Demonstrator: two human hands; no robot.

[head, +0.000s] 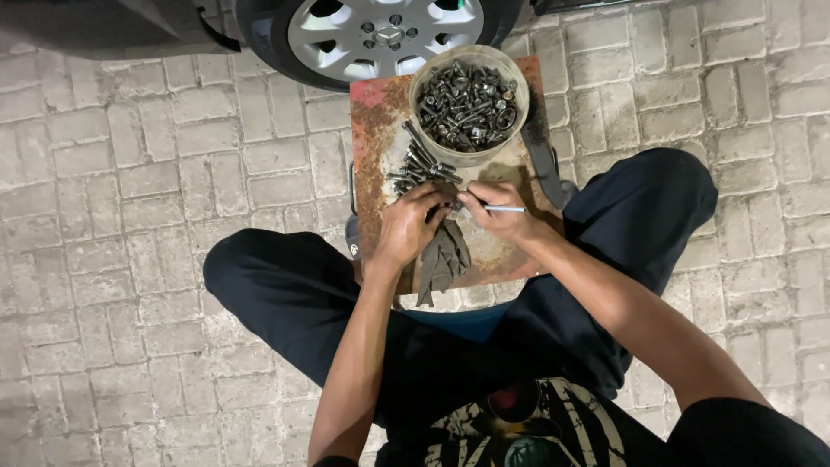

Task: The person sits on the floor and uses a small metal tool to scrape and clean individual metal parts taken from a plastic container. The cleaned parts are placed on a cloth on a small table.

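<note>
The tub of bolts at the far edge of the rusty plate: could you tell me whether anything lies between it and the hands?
Yes: a loose pile of bolts lies on the rusty plate between the tub and the left hand; the right hand has a clearer path.

No packages, labels, signs or screens — none anywhere in view.

Car wheel [380,35] cut off above.

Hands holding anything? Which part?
Right hand pinches a long bolt near one end, shank pointing right. Left hand meets that end; its grip cannot be told.
</note>
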